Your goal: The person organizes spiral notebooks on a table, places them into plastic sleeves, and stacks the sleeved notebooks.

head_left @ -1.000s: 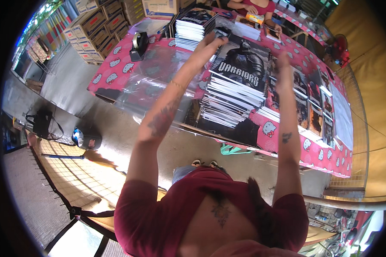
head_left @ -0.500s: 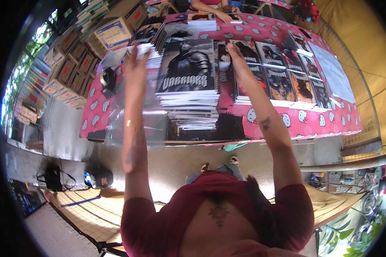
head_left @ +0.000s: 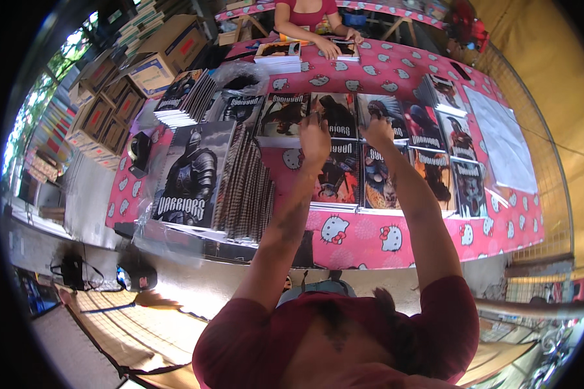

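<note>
My left hand (head_left: 315, 138) rests on a spiral notebook with a hooded dark figure (head_left: 339, 115) on its cover, fingers pointing away from me. Beside it, my right hand (head_left: 378, 132), its fingers bent but apart, touches the notebook with a feathered headdress (head_left: 384, 107). Neither hand visibly lifts anything. Nearer me lie more short notebook stacks, one with a red-and-dark cover (head_left: 336, 175), another with a painted face (head_left: 377, 178). Left of my left arm stands a tall stack of notebooks with a knight cover (head_left: 191, 172), its wire spines facing right.
A tape dispenser (head_left: 138, 153) sits at the table's left edge. Cardboard boxes (head_left: 165, 61) are piled beyond it. Clear plastic (head_left: 243, 74) lies behind the knight stack. White sheets (head_left: 499, 139) lie at right. Across the pink tablecloth (head_left: 396, 240), another person's hands (head_left: 331, 48) touch a notebook stack.
The tall knight stack has shifted left and turned, its spines now showing. Both my hands have left its sides; they now touch the notebook rows at centre.
</note>
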A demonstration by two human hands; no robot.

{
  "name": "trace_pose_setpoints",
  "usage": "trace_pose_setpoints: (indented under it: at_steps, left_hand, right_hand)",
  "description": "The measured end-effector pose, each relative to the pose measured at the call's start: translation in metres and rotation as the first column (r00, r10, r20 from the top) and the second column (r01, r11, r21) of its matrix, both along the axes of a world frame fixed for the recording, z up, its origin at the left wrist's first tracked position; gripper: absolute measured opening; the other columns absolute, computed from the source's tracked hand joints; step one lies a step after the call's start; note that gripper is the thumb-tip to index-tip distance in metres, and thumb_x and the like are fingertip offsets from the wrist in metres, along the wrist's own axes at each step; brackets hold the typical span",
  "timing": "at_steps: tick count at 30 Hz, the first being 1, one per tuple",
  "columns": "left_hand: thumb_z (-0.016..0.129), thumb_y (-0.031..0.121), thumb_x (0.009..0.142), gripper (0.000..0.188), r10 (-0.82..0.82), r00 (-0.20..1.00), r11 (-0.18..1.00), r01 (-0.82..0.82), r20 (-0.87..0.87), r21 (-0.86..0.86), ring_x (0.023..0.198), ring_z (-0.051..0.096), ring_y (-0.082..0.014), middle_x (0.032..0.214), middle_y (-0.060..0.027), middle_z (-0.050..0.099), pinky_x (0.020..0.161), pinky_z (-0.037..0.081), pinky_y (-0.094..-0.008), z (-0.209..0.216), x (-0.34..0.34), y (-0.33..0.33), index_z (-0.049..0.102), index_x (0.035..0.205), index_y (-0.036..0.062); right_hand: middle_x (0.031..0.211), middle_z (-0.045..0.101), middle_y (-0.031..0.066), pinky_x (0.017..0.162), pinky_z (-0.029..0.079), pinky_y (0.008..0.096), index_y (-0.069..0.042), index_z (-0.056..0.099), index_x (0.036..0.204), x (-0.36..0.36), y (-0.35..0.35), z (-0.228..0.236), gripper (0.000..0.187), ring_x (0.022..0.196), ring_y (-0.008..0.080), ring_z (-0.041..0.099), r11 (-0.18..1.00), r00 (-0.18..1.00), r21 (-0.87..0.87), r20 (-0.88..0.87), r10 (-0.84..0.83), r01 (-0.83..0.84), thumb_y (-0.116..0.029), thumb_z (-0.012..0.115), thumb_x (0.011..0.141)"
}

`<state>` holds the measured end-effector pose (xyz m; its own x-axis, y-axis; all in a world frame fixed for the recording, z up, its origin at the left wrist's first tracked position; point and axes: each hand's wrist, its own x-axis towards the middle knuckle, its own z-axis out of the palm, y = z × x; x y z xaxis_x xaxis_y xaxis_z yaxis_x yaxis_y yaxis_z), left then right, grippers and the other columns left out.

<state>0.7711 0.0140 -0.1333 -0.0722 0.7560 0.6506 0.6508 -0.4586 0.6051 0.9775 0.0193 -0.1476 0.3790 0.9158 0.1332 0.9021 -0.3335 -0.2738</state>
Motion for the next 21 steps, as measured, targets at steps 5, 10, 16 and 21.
trace_pose_setpoints:
  at_steps: [5, 10, 16, 21]
  left_hand:
    - [0.067, 0.025, 0.083, 0.042, -0.041, 0.884, 0.846, -0.216, -0.465, -0.487, 0.093, 0.061, -0.0415, 0.102, -0.024, 0.061, 0.084, 0.05, -0.0497, -0.029, 0.007, 0.066, 0.056, 0.109, -0.0065]
    - [0.062, 0.015, 0.079, 0.04, 0.032, 0.997, 0.931, -0.006, 0.064, -0.365, 0.094, 0.057, -0.05, 0.097, -0.0324, 0.058, 0.085, 0.047, -0.054, 0.053, 0.012, 0.038, 0.045, 0.11, -0.0029]
    - [0.058, 0.001, 0.086, 0.049, 0.034, 0.985, 0.959, -0.08, 0.169, 0.272, 0.092, 0.062, -0.0359, 0.111, -0.0268, 0.054, 0.076, 0.049, -0.0432, 0.195, -0.083, -0.176, 0.035, 0.129, -0.004]
    - [0.057, 0.002, 0.087, 0.05, -0.088, 0.824, 0.934, -0.127, 0.56, 0.335, 0.119, 0.052, -0.0224, 0.132, -0.0145, 0.052, 0.094, 0.046, -0.0315, 0.267, -0.224, -0.209, 0.047, 0.135, 0.0011]
  right_hand:
    - [0.114, 0.061, 0.0265, 0.084, 0.052, 0.0469, -0.003, 0.066, 0.099, 0.003, 0.013, 0.011, 0.039, 0.099, 0.0416, 0.063, 0.992, 0.995, 0.071, 0.003, 0.101, -0.101, -0.038, 0.062, 0.081]
    - [0.079, 0.069, 0.012, 0.066, 0.05, 0.0355, 0.003, 0.066, 0.109, 0.07, -0.003, 0.067, 0.028, 0.072, 0.0218, 0.065, 0.811, 0.7, 0.585, -0.588, 0.406, 0.021, -0.012, 0.056, 0.087]
    - [0.102, 0.062, 0.0035, 0.066, 0.051, 0.0309, -0.007, 0.055, 0.122, -0.006, -0.099, 0.153, 0.04, 0.086, 0.0128, 0.06, 0.723, 0.1, 0.613, -0.781, 0.617, 0.319, 0.0, 0.06, 0.082]
    - [0.086, 0.066, 0.0061, 0.065, 0.057, 0.0318, 0.003, 0.066, 0.097, -0.132, -0.12, 0.214, 0.017, 0.071, 0.0139, 0.063, 0.493, 0.199, 0.805, -0.57, 0.797, 0.33, -0.009, 0.069, 0.085]
